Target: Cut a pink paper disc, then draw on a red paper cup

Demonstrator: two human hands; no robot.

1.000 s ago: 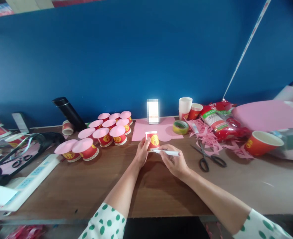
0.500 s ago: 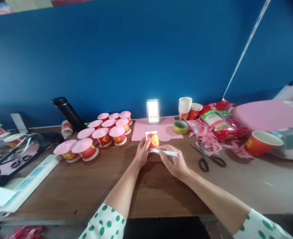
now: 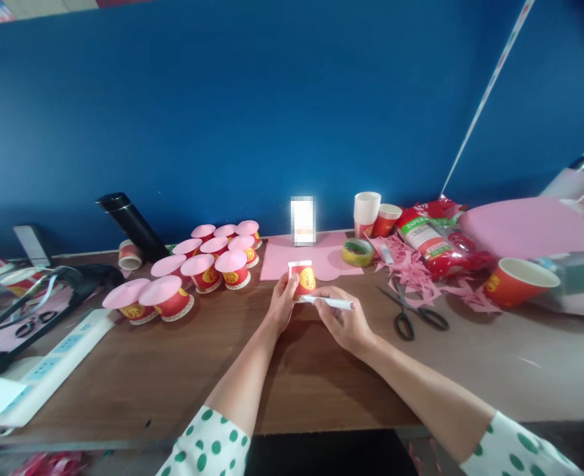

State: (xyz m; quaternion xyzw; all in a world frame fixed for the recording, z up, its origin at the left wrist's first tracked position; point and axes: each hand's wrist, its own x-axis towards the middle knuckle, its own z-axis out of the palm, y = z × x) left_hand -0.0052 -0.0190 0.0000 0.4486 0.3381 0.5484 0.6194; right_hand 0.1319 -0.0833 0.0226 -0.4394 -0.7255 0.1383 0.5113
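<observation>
My left hand (image 3: 283, 301) is closed around the left side of a red paper cup (image 3: 302, 279) with a gold emblem and a white band at its top end. In my right hand (image 3: 344, 317) is a white marker pen (image 3: 332, 303), held between thumb and fingers. Its tip points left and meets the lower edge of the cup; whether it touches is too small to tell. Both hands are just above the brown table (image 3: 203, 377). Behind the cup lies pink paper (image 3: 277, 254).
Left stand several red cups topped with pink discs (image 3: 201, 266), a black flask (image 3: 132, 225) and a power strip (image 3: 57, 363). To the right are black scissors (image 3: 411, 314), yellow tape (image 3: 357, 252), pink paper scraps (image 3: 411, 264), stacked cups (image 3: 366, 215) and an orange-red cup (image 3: 520, 283).
The view has shifted very slightly, so everything sits a little further left. Both hands keep their hold on the cup and the marker, in nearly the same pose.
</observation>
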